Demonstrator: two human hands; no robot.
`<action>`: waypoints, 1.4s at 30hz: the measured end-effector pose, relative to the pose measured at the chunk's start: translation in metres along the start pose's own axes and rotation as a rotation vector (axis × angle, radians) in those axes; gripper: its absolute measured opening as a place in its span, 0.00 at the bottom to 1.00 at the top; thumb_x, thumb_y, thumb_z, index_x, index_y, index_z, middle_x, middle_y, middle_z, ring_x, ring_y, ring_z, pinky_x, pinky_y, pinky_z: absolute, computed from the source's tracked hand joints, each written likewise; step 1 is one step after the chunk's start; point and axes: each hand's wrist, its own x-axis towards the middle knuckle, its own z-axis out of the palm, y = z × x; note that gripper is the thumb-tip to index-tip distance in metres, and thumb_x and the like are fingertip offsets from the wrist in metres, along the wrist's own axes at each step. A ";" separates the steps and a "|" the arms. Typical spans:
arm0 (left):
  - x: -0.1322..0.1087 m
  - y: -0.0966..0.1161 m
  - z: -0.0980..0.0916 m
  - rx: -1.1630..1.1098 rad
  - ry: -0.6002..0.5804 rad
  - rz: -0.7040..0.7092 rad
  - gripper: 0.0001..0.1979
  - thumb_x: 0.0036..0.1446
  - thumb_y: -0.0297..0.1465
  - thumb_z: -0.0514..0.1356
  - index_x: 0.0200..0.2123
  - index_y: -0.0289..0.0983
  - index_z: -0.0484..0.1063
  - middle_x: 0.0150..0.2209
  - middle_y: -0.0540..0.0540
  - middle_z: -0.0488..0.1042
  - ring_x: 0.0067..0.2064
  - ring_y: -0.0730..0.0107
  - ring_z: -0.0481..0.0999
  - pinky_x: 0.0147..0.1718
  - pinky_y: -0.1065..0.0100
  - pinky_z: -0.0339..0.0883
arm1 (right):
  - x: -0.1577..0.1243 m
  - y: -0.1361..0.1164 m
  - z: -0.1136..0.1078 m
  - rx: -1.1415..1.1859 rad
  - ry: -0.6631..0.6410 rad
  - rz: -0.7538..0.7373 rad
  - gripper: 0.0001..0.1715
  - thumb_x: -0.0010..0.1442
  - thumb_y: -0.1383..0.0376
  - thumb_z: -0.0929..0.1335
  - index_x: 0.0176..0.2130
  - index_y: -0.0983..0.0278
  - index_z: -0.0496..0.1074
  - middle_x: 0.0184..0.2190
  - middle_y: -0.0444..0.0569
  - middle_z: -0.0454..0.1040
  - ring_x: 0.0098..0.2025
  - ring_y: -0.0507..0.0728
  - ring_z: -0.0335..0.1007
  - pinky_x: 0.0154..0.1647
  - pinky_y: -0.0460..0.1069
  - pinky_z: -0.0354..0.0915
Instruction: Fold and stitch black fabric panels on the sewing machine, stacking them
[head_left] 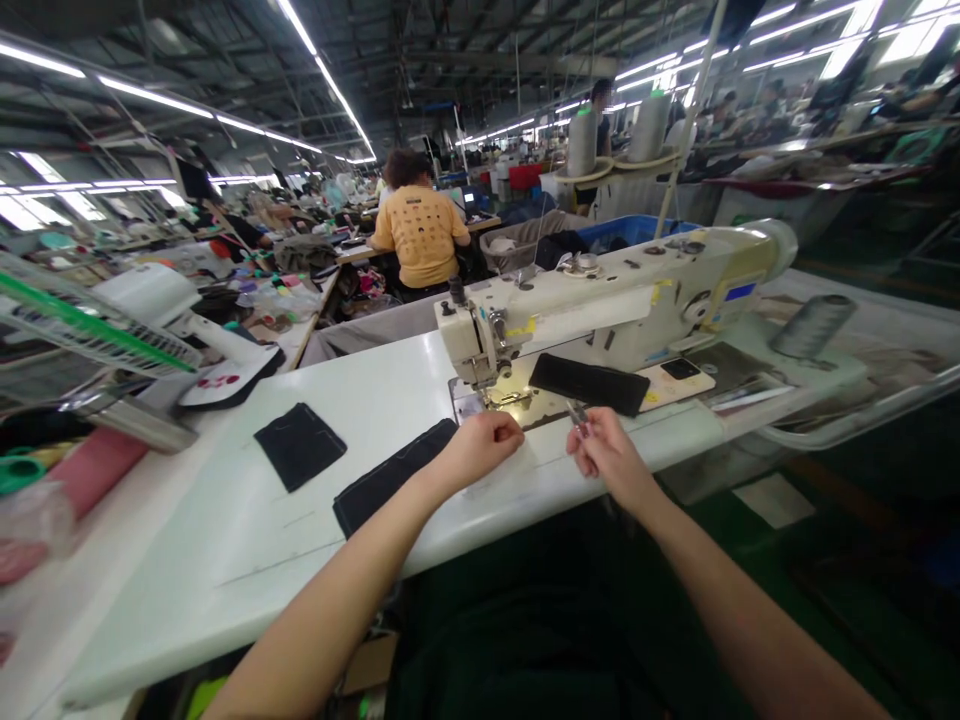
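My left hand (pixel 486 445) is closed in a pinch just in front of the sewing machine's needle area; whatever its fingers hold is too small to make out. To its right, my right hand (pixel 606 455) is shut on small metal thread snips (pixel 576 412), whose tips point up toward the machine. A long black fabric piece (pixel 394 475) lies partly under my left wrist. Farther left is a smaller, squarish black fabric piece (pixel 300 446) with light stitching or chalk lines. Another black strip (pixel 589 384) rests on the machine bed, beyond my right hand.
The sewing machine (pixel 555 310) stands across the white table (pixel 225 520). A phone (pixel 681 372) and a grey thread cone (pixel 814 326) are at the right. A white desk fan or lamp base (pixel 232 375) stands left. A person in a yellow shirt (pixel 420 235) sits ahead.
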 end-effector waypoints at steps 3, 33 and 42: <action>-0.002 0.004 0.000 0.070 0.019 -0.017 0.08 0.56 0.31 0.59 0.28 0.36 0.76 0.22 0.52 0.66 0.26 0.72 0.63 0.29 0.70 0.56 | -0.017 -0.006 0.016 -0.146 0.001 -0.023 0.11 0.66 0.56 0.61 0.45 0.60 0.62 0.32 0.44 0.74 0.30 0.54 0.69 0.33 0.49 0.63; -0.012 0.010 0.000 0.166 0.064 -0.145 0.08 0.57 0.33 0.59 0.31 0.39 0.79 0.22 0.52 0.69 0.25 0.72 0.65 0.28 0.69 0.52 | -0.016 -0.005 0.031 -0.750 0.076 -0.177 0.11 0.68 0.58 0.64 0.40 0.60 0.72 0.35 0.49 0.78 0.39 0.60 0.74 0.39 0.51 0.62; -0.004 -0.003 0.008 -0.587 0.096 -0.357 0.19 0.44 0.45 0.68 0.28 0.34 0.77 0.20 0.53 0.66 0.24 0.76 0.58 0.25 0.71 0.51 | -0.010 0.000 0.042 -0.249 0.175 -0.073 0.18 0.57 0.56 0.71 0.44 0.62 0.69 0.34 0.46 0.73 0.31 0.54 0.67 0.34 0.49 0.66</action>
